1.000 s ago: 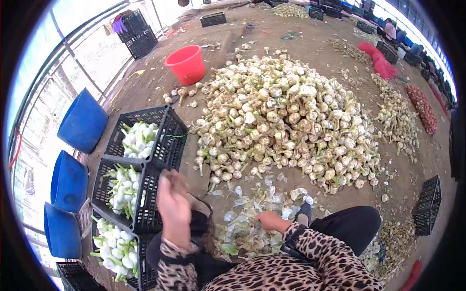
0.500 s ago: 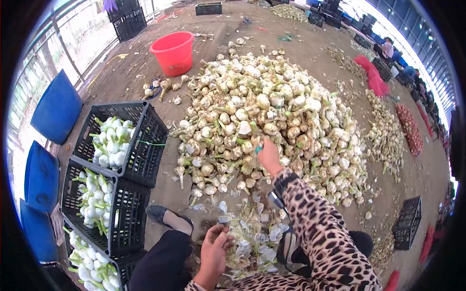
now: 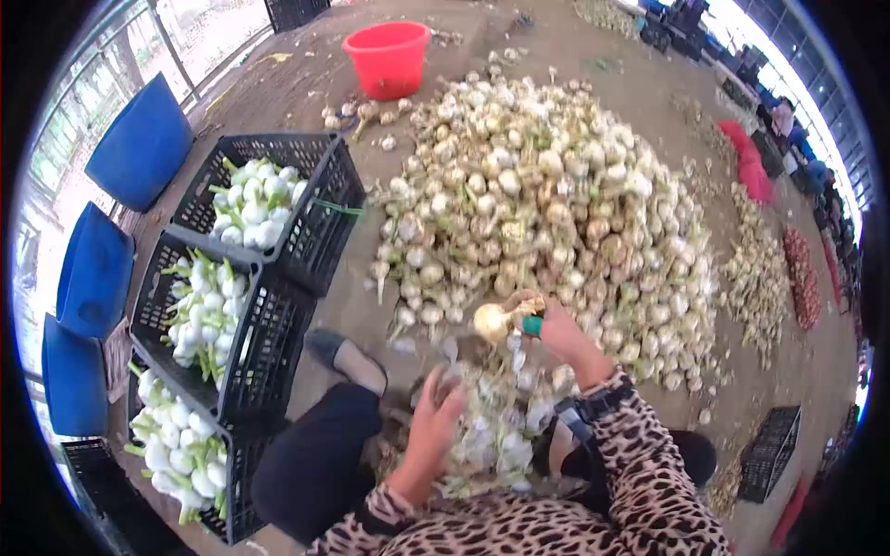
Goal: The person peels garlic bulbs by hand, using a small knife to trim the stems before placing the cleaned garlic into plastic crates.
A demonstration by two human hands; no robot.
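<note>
My right hand grips a garlic bulb by its dry stem, in front of the heap's near edge. A green band wraps one of its fingers. My left hand is lower and to the left, slightly blurred, with its fingers half curled and apart and no bulb visible in it. Beneath both hands lies a litter of papery garlic skins between my feet. The large heap of unpeeled garlic bulbs spreads out just beyond my hands.
Black crates of cleaned white bulbs stand along my left. Blue tubs line the railing. A red bucket sits behind the heap. At right are another black crate and a filled red net sack. People work far off.
My right hand has come back from the heap toward me, bringing a garlic bulb. My left hand has risen slightly and its fingers have loosened. The view has shifted.
</note>
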